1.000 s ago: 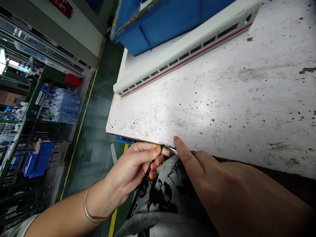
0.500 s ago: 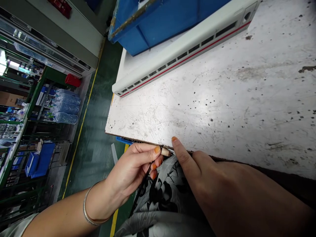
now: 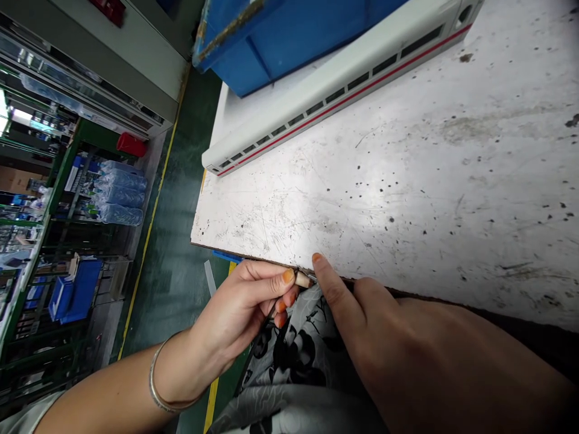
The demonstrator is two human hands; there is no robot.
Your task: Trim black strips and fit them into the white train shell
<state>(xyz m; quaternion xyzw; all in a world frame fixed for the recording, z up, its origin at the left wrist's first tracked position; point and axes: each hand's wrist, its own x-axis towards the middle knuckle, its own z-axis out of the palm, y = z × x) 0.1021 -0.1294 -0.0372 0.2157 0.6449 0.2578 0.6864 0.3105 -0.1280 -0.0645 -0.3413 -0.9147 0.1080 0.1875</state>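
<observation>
My left hand (image 3: 244, 310) is closed in a pinch on a thin dark pencil (image 3: 302, 279), whose bare wooden tip points right at the near edge of the white table (image 3: 407, 181). My right hand (image 3: 398, 337) is closed too, its forefinger stretched along the pencil tip and its fingers holding a small metal piece I cannot make out against that tip. Both hands hover over my lap, covered in black-and-white patterned cloth (image 3: 298, 355). A metal bangle (image 3: 156, 383) circles my left wrist.
A long white toy train shell with a red stripe (image 3: 335, 93) lies across the far part of the table, beside a blue plastic crate (image 3: 280, 36). Left of the table runs a green floor aisle (image 3: 172, 199) with a yellow line, shelving and bottled water packs (image 3: 120, 193).
Both hands have stayed together at the table edge, with only a slight shift of the view to the left. The grip on the pencil is unchanged.
</observation>
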